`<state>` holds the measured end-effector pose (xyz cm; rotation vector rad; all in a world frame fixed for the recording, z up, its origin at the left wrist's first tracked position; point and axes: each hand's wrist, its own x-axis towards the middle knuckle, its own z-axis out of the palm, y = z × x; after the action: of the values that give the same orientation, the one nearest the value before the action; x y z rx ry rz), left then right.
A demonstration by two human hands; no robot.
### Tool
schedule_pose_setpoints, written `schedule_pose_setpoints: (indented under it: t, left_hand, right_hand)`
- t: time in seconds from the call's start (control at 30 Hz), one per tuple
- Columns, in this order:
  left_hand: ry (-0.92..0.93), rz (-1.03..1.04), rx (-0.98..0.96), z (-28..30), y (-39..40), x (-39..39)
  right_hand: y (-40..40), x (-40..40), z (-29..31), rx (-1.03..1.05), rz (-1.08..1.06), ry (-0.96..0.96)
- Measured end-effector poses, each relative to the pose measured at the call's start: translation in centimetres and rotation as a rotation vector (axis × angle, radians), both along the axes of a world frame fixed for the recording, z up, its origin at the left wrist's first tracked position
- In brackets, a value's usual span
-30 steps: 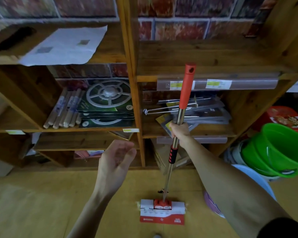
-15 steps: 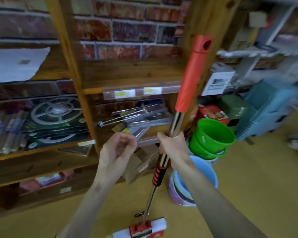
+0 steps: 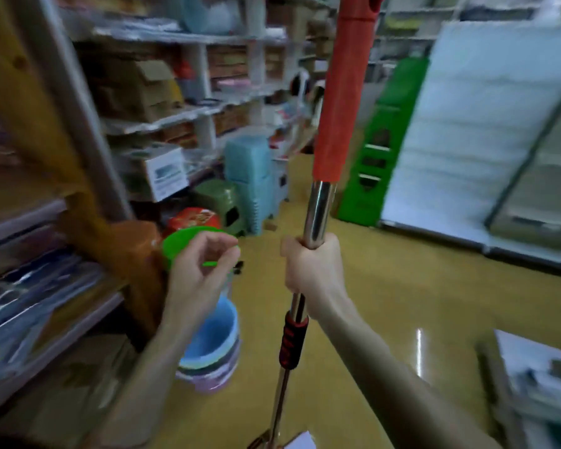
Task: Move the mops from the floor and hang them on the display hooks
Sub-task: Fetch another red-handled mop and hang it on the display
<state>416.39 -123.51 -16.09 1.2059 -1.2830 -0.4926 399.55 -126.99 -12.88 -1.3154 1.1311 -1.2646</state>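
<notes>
My right hand [image 3: 313, 270] grips the chrome pole of a mop [image 3: 337, 102], held upright at the centre of the view. The pole has an orange-red upper sleeve that runs past the top edge and a black-and-red grip below my fist. Its head is mostly cut off at the bottom edge. My left hand [image 3: 201, 270] hovers a little to the left of the pole, fingers loosely curled, holding nothing. No display hooks can be made out in this blurred view.
A wooden shelf unit [image 3: 46, 157] stands at the left. Stacked basins [image 3: 211, 354] and green buckets [image 3: 182, 244] sit on the yellow floor beside it. Plastic stools [image 3: 250, 176] stand further back, a green rack [image 3: 382, 140] and a white panel [image 3: 486, 124] at the right.
The view has swung right, from the wooden shelves toward the aisle. The mop has been lifted higher, its head now at the bottom edge. My left hand stays beside the pole.
</notes>
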Motion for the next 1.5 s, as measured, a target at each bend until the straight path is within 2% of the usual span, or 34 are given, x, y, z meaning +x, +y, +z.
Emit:
schedule_pose_setpoints:
  t: [0.27,0.5,0.63,0.93,1.13,1.5]
  left_hand:
    - [-0.012,-0.408,-0.057,2.6,-5.0,-22.2]
    - [-0.001,-0.781,-0.074,2.9,-8.9,-40.6]
    - [0.045,-0.983,-0.078,2.8,-10.3,-51.0]
    - [0.135,-1.338,-0.06,5.0,-9.6,-72.0]
    - [0.148,-1.535,-0.067,5.7,-3.6,-85.1]
    - [0.07,-1.666,-0.106,5.3,7.7,-108.6]
  right_hand:
    - [1.4,-22.5,1.6,0.006,-0.4,-0.038]
    - [4.1,-39.0,1.6,0.007,-0.821,0.018]
    - [5.6,-47.2,1.1,0.006,-1.08,0.06]
    - [10.8,-62.4,1.8,-0.02,-1.473,0.062]
    - [17.9,-72.9,1.7,-0.066,-1.655,-0.004]
    - [29.0,-94.4,0.6,-0.058,-1.715,-0.046]
